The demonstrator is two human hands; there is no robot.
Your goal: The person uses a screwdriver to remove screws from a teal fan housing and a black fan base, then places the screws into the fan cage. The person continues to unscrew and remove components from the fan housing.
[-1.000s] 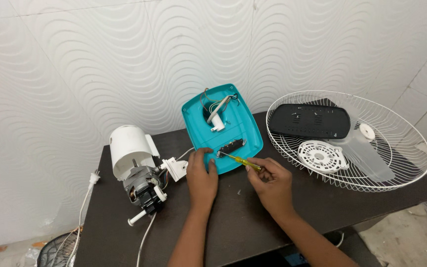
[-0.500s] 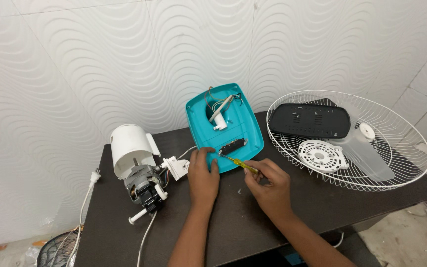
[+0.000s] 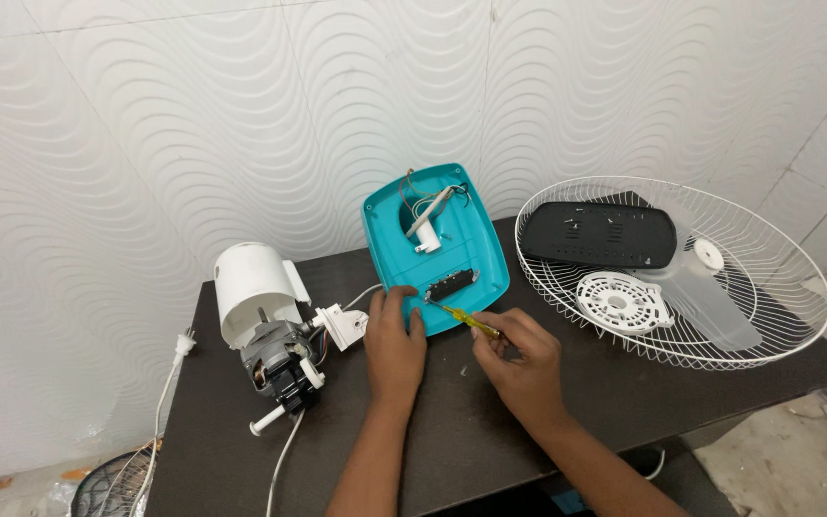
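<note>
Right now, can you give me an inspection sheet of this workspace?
Surface: dark table, small specks near the hands.
Job's things: teal base shell tilted, inside up; yellow-handled screwdriver at its black part.
Clutter: fan motor with white cover; wire guard holding black plate, white hub, clear blade.
Hands: left hand steadies the shell; right hand holds the screwdriver.
Cables: white cord with plug.
Surroundings: white wavy wall; another guard on the floor.

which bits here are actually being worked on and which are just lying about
In hand:
- teal base shell, steadied by left hand
- yellow screwdriver in right hand
- black switch block

Lying about:
- fan motor
- wire guard
- black plate
- white hub
</note>
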